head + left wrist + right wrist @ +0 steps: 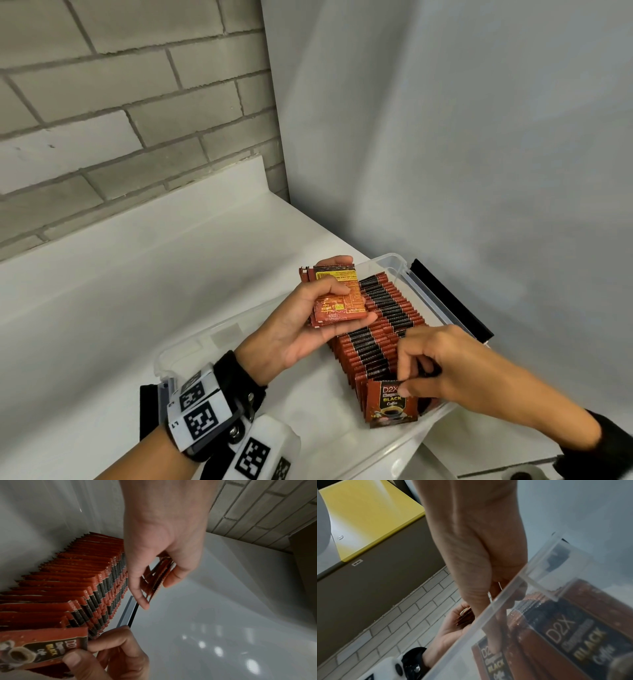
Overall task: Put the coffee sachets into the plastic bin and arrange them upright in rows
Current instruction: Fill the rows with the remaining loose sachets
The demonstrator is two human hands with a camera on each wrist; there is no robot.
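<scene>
The plastic bin (394, 265) sits on the tabletop (171, 291) near the corner where the brick wall (120, 102) at the back meets the plain wall (479, 137) on the right. Inside the bin a row of sachets (380, 325) stands upright along its right part, running from the far end toward the person. The left hand (308, 325) holds a small stack of sachets (337, 298) above the bin, left of the row, while the right hand (431, 363) pinches the front sachet (387, 407) at the row's near end.

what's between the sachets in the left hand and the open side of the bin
Nothing visible. The left hand holds the small stack above the bin's bare left floor; the standing rows fill only the right side.
</scene>
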